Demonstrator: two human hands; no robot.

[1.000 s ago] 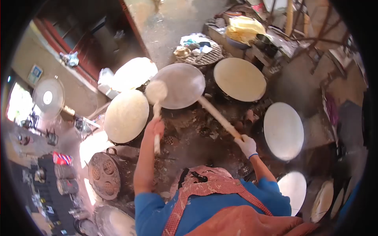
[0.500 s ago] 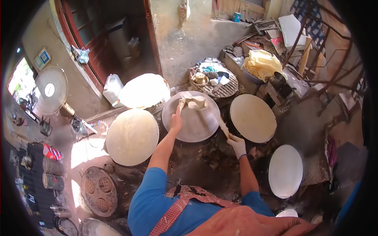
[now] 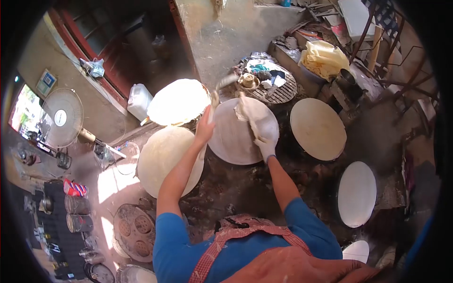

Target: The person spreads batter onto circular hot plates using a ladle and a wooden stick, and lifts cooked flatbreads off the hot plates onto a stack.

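My bare left hand [image 3: 204, 127] is wrapped round the handle of a ladle [image 3: 226, 81], whose blurred head is raised beyond the middle griddle's far left edge. My right hand [image 3: 266, 146], in a white glove, grips a pale stick [image 3: 250, 115] that reaches over the middle griddle [image 3: 224, 132]. A whitish lump [image 3: 241, 112] is at the stick's far part; whether it is cloth or batter is unclear. Round pale sheets cover the left griddle [image 3: 163, 160] and the right griddle [image 3: 317, 127].
A bright round griddle [image 3: 177, 101] and white jug [image 3: 140, 101] are at the back left. Behind the middle are a grate [image 3: 283, 94] and a basin with yellow sheets [image 3: 325, 59]. A fan [image 3: 61, 118] stands left, a pale disc [image 3: 357, 194] right.
My left hand has lifted the ladle off the middle griddle, away and leftward. My right hand has moved forward and left, bringing the stick over the griddle. The view has shifted slightly.
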